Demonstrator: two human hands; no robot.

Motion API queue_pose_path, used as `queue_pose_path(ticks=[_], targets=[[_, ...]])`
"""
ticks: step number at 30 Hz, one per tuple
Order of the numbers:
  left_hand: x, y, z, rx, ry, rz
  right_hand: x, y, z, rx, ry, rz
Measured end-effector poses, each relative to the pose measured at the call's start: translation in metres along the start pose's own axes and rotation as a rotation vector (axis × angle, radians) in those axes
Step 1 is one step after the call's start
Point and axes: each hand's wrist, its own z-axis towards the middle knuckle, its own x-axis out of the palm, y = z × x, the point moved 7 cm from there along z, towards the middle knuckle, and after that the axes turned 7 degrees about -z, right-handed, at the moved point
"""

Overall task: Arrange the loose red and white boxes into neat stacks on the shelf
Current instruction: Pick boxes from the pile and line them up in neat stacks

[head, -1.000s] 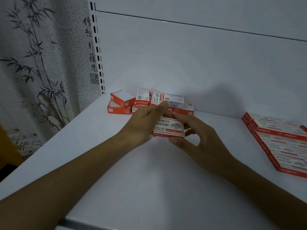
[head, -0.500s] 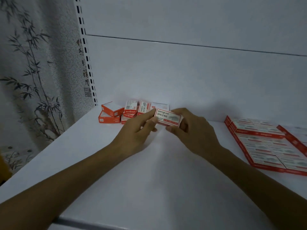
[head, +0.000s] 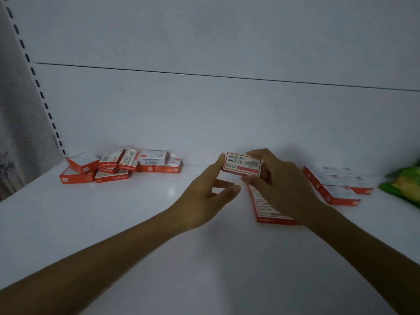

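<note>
Pinching box (head: pixel 242 164) in fingers of right hand (head: pixel 281 185); left hand (head: pixel 204 201) relaxed, forefinger touching box

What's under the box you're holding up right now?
A flat row of red and white boxes lies on the shelf below the held box. The right hand gripping that box covers the row's far end, so how many lie there is hidden.

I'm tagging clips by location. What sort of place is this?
Likely a shop: a white metal shelf with a slotted upright rail, many identical red and white cardboard boxes lying loose, and a green plastic packet at the right edge.
</note>
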Motion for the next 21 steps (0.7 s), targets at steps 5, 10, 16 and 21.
queue_pose_path(ticks=[5, 10, 16, 21], targets=[[0.05, -0.008, 0.038, 0.042, 0.019, 0.073, -0.031, -0.057, -0.014, 0.062, -0.025, -0.054], [0.072, 0.008, 0.063, 0.032, 0.015, 0.214, -0.04, -0.094, -0.022, 0.087, -0.043, -0.078], [0.079, 0.012, 0.077, 0.075, 0.016, 0.322, -0.031, -0.114, -0.017, 0.071, 0.023, -0.058], [0.071, 0.039, 0.08, 0.037, 0.074, 0.444, -0.005, -0.117, -0.005, 0.024, 0.198, -0.046]])
